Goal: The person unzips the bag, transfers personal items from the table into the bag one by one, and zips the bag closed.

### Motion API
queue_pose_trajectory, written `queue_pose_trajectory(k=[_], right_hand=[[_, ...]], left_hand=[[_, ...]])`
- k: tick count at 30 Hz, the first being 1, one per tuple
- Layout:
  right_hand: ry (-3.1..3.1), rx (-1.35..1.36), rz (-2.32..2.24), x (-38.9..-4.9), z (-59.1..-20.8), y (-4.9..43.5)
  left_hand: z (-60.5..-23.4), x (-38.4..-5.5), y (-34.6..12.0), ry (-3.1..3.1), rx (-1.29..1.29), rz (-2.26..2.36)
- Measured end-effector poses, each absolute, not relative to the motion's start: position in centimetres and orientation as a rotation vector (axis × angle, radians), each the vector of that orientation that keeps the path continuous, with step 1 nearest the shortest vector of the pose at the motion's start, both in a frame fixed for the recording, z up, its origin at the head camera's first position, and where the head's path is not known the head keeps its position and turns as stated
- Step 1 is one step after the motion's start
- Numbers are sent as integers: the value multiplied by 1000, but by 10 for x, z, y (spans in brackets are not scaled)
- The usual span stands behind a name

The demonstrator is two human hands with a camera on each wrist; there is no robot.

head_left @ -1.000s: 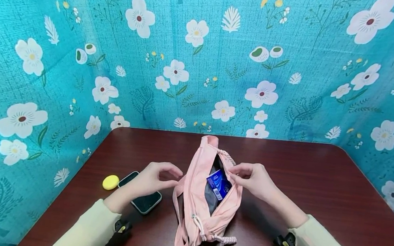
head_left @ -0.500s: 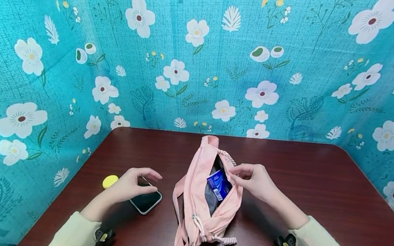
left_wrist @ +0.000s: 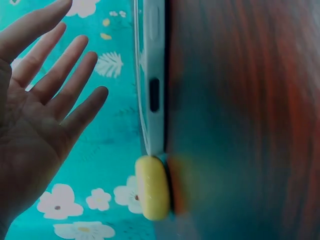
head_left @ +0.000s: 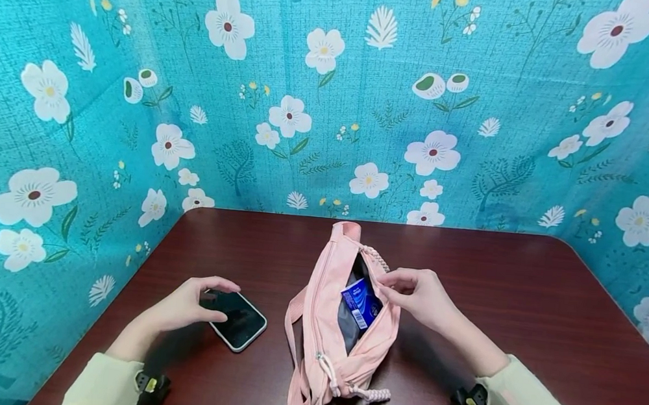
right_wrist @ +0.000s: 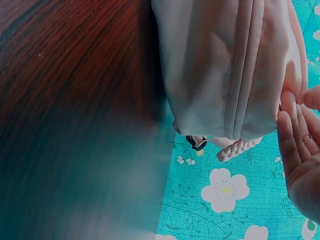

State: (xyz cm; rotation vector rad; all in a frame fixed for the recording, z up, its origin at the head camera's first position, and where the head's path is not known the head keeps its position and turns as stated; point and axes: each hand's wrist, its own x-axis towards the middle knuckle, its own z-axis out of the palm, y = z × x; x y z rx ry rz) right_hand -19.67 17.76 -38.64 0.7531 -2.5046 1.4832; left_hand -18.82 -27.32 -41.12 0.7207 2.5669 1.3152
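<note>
A pink zippered bag (head_left: 330, 294) lies with its mouth open, showing a grey lining and a blue packet (head_left: 360, 302) with a barcode inside. My right hand (head_left: 422, 298) pinches the right edge of the bag's mouth between thumb and fingers; in the right wrist view that hand (right_wrist: 304, 170) is on the bag's rim. To the left, my left hand (head_left: 187, 303) hovers above the far-left part of a dark-screened phone (head_left: 245, 326), fingers spread and holding nothing. A yellow rounded object (left_wrist: 153, 187) sits at the phone's end in the left wrist view; in the head view my left hand hides it.
All of it lies on a dark reddish-brown table (head_left: 499, 278). Behind the table and along its sides hangs a teal flowered cloth (head_left: 333, 112). The bag's strap (head_left: 294, 317) and braided cord (head_left: 370, 395) trail over the tabletop.
My left hand has left the bag's left side and moved left over the phone, covering the yellow object. My right hand keeps its pinch on the bag's edge.
</note>
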Motion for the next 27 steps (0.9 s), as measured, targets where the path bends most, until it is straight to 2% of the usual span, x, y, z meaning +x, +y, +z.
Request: queue_pose_trajectory(k=[7,16,27], right_hand=[[-2507,757,1494,-196,-387,178],[-2511,760,1466,-198,-390,178],[-2498,764,1477,-199,-389,177]], left_hand=[[-417,-190,-282,2555,670,1235],[-414,-196,-278,2391,709,1068],[-414,-205,-273,2482,733,880]])
